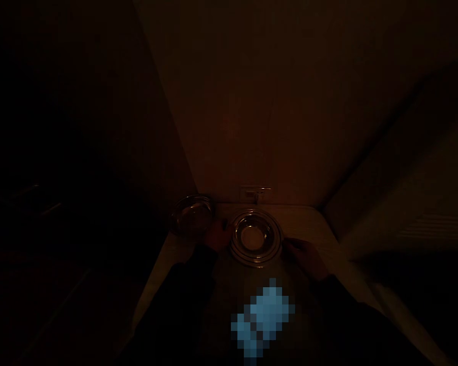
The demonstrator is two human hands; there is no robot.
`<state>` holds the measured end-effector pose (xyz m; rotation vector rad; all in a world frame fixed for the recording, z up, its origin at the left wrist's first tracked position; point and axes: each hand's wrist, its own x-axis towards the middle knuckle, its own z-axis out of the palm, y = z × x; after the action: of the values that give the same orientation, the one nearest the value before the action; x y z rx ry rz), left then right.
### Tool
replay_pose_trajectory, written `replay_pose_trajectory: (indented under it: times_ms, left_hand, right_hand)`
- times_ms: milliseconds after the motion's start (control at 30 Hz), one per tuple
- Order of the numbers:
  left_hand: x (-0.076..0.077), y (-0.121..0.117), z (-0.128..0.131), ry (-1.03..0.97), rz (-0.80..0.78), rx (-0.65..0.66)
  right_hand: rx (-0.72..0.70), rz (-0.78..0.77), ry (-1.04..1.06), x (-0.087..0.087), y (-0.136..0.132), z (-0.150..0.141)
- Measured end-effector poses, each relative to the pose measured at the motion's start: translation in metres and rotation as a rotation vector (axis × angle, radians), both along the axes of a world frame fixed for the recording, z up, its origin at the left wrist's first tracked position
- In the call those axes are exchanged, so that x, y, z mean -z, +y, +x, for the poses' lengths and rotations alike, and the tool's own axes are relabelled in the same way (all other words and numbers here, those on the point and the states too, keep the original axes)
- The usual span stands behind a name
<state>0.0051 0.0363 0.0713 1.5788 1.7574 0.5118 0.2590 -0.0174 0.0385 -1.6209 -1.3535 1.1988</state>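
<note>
The view is very dark. A round, shiny metal dish with a wide rim (253,260) rests on the tabletop; its several rings look like stacked dishes. At its left edge, my left hand (217,235) is closed with the fingers curled against the rim. My right hand (305,256) pinches the opposite edge between thumb and fingers. Another shiny metal bowl (193,216) sits at the back left corner, tilted, just beyond my left hand. Fine finger detail is lost in the dark.
The pale wooden table (309,219) meets a wall at the back. A wall socket (255,193) is low on that wall behind the dishes. A bright blue pixelated shape (265,315) glows in front of me. Dark surfaces flank both sides.
</note>
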Motion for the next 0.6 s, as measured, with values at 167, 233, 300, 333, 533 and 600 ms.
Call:
replay_pose_trajectory:
  times_ms: [167,233,300,333,533,600]
  left_hand:
    - [-0.0008,-0.0006,0.0000,0.032,-0.010,-0.012]
    - [-0.0002,-0.0016,-0.0003,0.030,-0.007,-0.023]
    - [0.0009,-0.0032,-0.0003,-0.001,0.006,-0.027]
    - [0.0014,-0.0041,-0.0002,-0.017,0.014,-0.026]
    - [-0.0025,-0.0064,0.0008,0.027,0.009,-0.108]
    - [-0.0040,-0.0051,-0.0003,-0.009,0.007,-0.137]
  right_hand:
    - [-0.001,-0.025,0.020,0.0004,0.0002,-0.0001]
    - [0.002,-0.037,0.035,0.0010,0.0001,-0.0003]
    - [0.009,-0.052,0.050,0.0018,0.0000,-0.0006]
    - [0.014,-0.059,0.058,0.0022,0.0000,-0.0006]
    - [0.050,-0.085,0.125,0.0022,0.0009,0.0004]
    - [0.064,-0.089,0.150,0.0016,0.0016,0.0008]
